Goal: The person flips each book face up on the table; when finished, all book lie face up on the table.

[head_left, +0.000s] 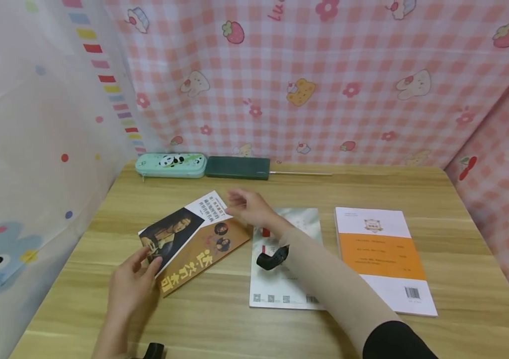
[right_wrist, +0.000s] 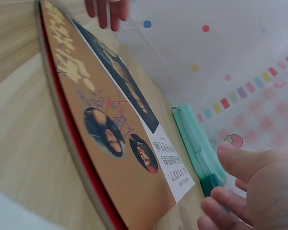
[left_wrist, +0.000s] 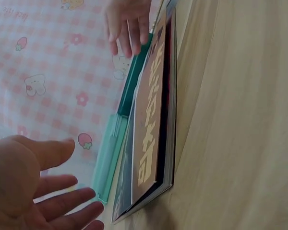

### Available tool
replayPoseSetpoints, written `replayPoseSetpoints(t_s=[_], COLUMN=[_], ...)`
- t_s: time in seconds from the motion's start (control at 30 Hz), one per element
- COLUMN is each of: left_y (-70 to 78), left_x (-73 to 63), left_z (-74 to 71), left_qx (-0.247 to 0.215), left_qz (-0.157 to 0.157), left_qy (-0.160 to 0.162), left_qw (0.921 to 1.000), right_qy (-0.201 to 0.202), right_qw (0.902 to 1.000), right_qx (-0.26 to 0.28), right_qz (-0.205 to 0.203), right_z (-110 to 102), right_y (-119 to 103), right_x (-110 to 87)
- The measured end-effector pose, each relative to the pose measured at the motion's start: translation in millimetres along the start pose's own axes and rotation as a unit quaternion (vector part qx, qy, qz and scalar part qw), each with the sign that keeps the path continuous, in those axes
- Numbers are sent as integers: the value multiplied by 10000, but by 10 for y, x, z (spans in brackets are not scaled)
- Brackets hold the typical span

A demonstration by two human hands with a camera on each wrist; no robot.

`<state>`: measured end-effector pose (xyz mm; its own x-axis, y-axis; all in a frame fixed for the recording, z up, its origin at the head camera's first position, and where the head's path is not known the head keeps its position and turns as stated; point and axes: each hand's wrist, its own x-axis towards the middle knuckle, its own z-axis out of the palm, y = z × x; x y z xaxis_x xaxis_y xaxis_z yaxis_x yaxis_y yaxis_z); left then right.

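Note:
A brown, black and white paperback book [head_left: 205,244] lies slanted on the wooden table, its cover facing up with gold lettering and small round portraits. By its left edge is my left hand [head_left: 129,286], thumb and fingers spread apart. My right hand [head_left: 252,207] hovers at the book's upper right corner with its fingers loosely bent. In the left wrist view the left palm [left_wrist: 19,182] shows bare, and the book's cover [left_wrist: 149,115] stands slightly raised from its pages. The right wrist view shows nothing in the right hand [right_wrist: 259,191] beside the book [right_wrist: 120,158].
A pale green book [head_left: 281,289] lies partly under my right forearm. Right of it is a white and orange book [head_left: 382,254]. Along the back stand a mint panda pencil case [head_left: 171,166], a dark green box [head_left: 238,168] and a thin metallic rod [head_left: 301,173], before a checked curtain [head_left: 259,65].

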<state>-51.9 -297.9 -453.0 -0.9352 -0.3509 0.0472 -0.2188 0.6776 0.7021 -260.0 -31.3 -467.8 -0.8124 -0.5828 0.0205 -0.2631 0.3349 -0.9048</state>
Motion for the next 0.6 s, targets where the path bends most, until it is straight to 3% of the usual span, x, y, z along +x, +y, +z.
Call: replayPoseSetpoints(t_s=[0.1, 0.27, 0.5, 0.6], left_y=[-12, -70, -151, -208], left_x=[51, 125, 310, 408], left_z=[6, 39, 64, 58], left_qx=[103, 70, 14, 155], left_qz=[247, 971, 2067, 2158], left_qy=[-22, -30, 1, 21], left_qw=[9996, 9952, 9784, 9763], right_qy=[-117, -343, -436, -429], right_qw=[9991, 9956, 9898, 9863], right_qx=[-387, -852, -1336, -1567], right_qz=[-81, -183, -246, -273], right_z=[-23, -34, -61, -75], right_y=[0, 43, 48, 53], right_x=[-86, -202, -356, -407])
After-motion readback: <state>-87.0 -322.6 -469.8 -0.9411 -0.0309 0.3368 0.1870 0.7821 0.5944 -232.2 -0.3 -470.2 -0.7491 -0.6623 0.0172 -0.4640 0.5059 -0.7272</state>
